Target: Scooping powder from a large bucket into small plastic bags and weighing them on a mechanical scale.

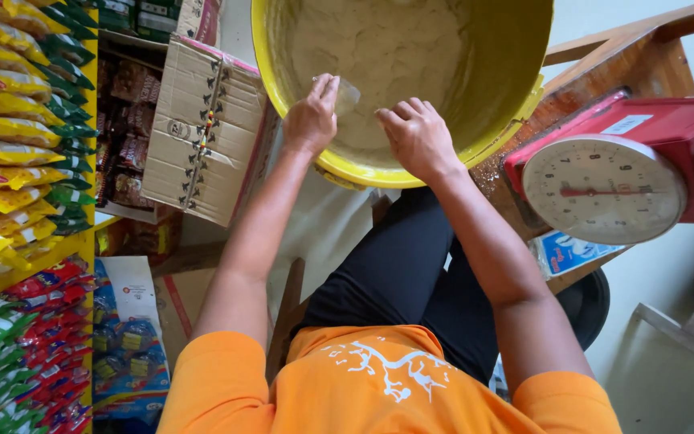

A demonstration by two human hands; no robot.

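Observation:
A big yellow tub (pixel 411 173) holds pale flour (pixel 387 48) and stands in front of me. My left hand (pixel 311 120) reaches over the near rim and pinches a small clear plastic bag (pixel 347 94) just above the flour. My right hand (pixel 418 137) hovers beside it, back up, with its fingers bent down toward the flour. The fingertips are hidden, so I cannot tell whether they hold anything. The two hands are a short gap apart, with the bag between them.
A red dial scale (pixel 604 186) stands on a wooden table (pixel 628 56) to the right of the tub. An open cardboard box (pixel 202 128) lies to the left. Shelves of yellow (pixel 10 120), green and red snack packets (pixel 42 321) line the left side. My legs in black trousers (pixel 403 265) are below.

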